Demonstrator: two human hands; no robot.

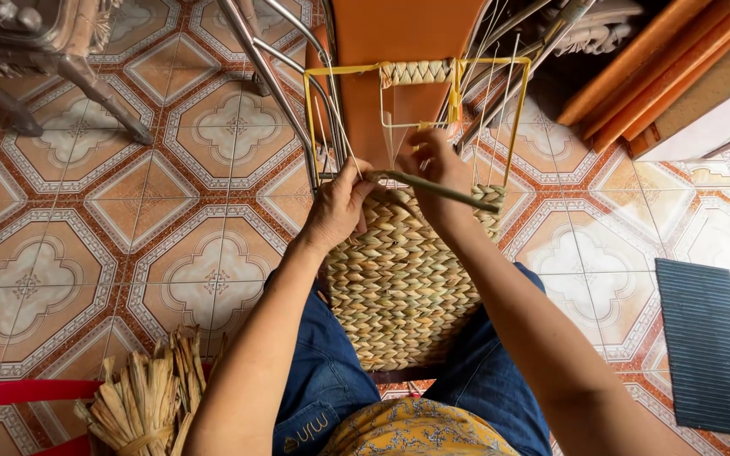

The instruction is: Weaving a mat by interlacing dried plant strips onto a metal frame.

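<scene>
Head view: half-woven basket [399, 287] propped on the lap, wire frame [420, 72] rising bare above the weave. Left hand [338, 207] pinching one twisted straw strand [441, 189] at the rim; right hand [433, 160] gripping the uprights. Best kept taut, pressed snug against the last row, turns even. Counted: one basket, one frame, one straw bundle [147, 404], one dark mat [707, 342].

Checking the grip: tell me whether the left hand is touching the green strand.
Touching. The head view shows the left hand with its fingers closed around one end of the green strand, which runs across the woven basket.
</scene>
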